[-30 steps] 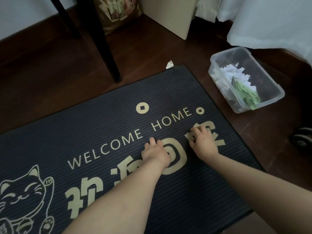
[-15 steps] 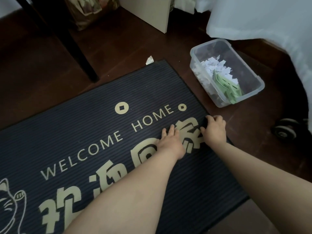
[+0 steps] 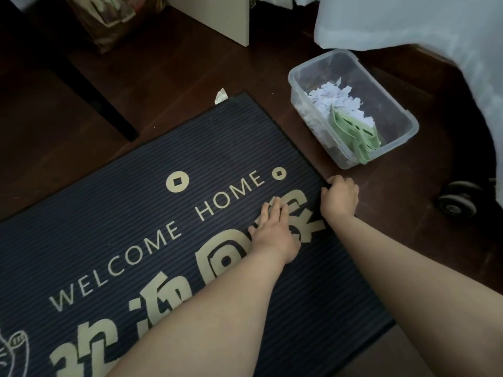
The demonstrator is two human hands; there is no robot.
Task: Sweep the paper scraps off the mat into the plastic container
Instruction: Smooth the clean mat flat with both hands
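Left hand [image 3: 275, 229] lies flat on the mat [image 3: 190, 148]; right hand [image 3: 340, 198] curls at its edge nearest the plastic container [image 3: 375, 85], perhaps cupping sweepings.

The left hand [image 3: 275, 229] lay flat on the mat [image 3: 190, 142]; the right hand [image 3: 340, 198] gripped its right edge. Near it, the plastic container [image 3: 364, 83] held white paper scraps [image 3: 334, 100] and a green item [image 3: 353, 134].

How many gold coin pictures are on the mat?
2. The bigger coin picture sits above the words WELCOME HOME on the mat. The smaller coin picture is right after HOME, near the mat's right edge. The arms could hide more.
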